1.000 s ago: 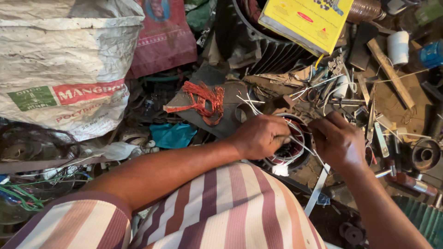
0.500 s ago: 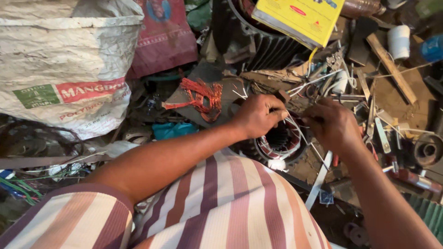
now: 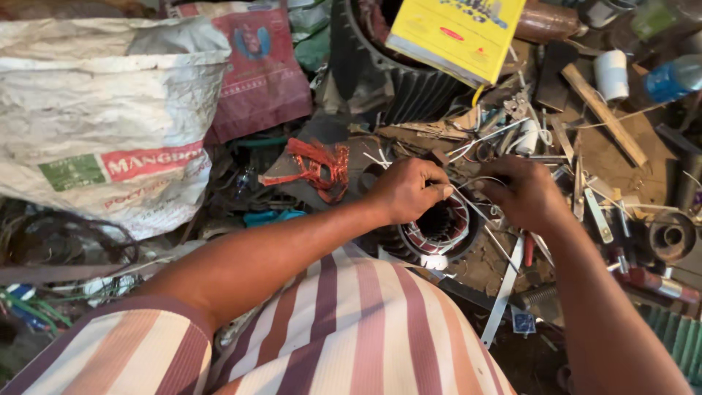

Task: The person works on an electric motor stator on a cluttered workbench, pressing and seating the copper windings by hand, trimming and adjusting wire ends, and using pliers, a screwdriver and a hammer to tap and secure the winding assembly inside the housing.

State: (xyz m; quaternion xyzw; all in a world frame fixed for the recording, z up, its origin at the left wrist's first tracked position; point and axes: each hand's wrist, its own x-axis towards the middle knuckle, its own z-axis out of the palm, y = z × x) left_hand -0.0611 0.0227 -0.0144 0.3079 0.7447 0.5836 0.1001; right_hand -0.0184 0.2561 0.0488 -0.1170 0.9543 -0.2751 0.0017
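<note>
A thin white insulated wire (image 3: 463, 196) is pinched between the curled fingers of the left hand (image 3: 406, 190) and those of the right hand (image 3: 521, 192), both closed on it just above a round dark metal motor stator with copper windings (image 3: 437, 228), which lies on the cluttered floor in front of the striped shirt (image 3: 351, 329). A tangle of red wire (image 3: 318, 164) is seen left of the hands, a white woven sack (image 3: 102, 117) farther left, and a yellow cardboard box (image 3: 457, 33) above.
</note>
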